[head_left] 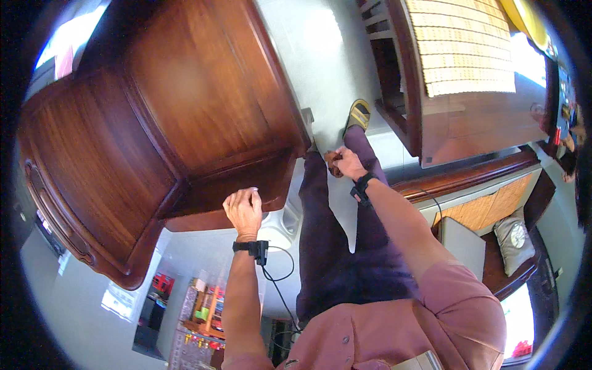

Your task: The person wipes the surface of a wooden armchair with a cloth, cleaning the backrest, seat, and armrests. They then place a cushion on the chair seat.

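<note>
My right hand (pixel 350 164) grips a crumpled brown cloth (pixel 333 163) in front of my legs. My left hand (pixel 243 210), with no object seen in it, is at the outer edge of the bench's flat wooden armrest (pixel 226 189). Its thumb stands apart from loosely bent fingers, and I cannot tell whether the palm rests on the wood. The large polished wooden bench (pixel 199 88) fills the left side, its carved, panelled backrest (pixel 101 171) at far left. Each wrist wears a black strapped device, and a cable hangs from the left one.
A wooden table (pixel 481 129) with a woven bamboo mat (pixel 462 46) stands at right. Below it is another wooden seat with a grey cushion (pixel 515 243). A white plastic stool (pixel 282 226) is beside the armrest. My foot wears a yellow-and-black slipper (pixel 359 114).
</note>
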Demonstrator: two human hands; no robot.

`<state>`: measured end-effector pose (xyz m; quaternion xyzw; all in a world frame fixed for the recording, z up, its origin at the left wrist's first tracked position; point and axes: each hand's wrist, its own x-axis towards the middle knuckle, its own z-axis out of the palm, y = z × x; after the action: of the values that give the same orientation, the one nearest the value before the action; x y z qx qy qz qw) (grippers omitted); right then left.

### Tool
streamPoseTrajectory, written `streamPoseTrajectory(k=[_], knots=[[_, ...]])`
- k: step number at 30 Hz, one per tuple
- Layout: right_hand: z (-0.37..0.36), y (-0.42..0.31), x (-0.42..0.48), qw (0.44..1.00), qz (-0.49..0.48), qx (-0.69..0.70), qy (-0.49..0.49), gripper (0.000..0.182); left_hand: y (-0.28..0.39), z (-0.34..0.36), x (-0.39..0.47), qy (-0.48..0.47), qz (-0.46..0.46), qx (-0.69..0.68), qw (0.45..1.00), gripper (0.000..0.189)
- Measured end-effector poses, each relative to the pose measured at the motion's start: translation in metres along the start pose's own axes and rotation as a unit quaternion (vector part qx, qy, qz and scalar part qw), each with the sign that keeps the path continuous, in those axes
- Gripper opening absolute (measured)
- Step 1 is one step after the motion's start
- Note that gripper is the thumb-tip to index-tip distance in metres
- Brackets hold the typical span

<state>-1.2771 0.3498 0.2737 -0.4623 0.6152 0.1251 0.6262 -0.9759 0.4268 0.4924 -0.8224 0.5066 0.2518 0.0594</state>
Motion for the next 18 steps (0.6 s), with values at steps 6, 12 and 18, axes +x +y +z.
streamPoseTrajectory(k=[6, 12, 18], knots=[[-0.063, 0.013, 0.034, 0.984, -0.023, 0.164, 0.068, 0.031, 0.07, -0.014, 0.07, 0.002, -0.224, -0.413, 0.883, 0.031], [-0.099, -0.027, 0.002, 0.919, 0.022, 0.391, -0.036, 0.028, 0.189, -0.024, 0.218, 0.087, -0.268, -0.626, 0.727, 0.04], [-0.046, -0.031, 0.019, 0.911, 0.02, 0.413, 0.01, 0.041, 0.173, 0.05, 0.348, 0.211, -0.327, -0.422, 0.819, 0.041]])
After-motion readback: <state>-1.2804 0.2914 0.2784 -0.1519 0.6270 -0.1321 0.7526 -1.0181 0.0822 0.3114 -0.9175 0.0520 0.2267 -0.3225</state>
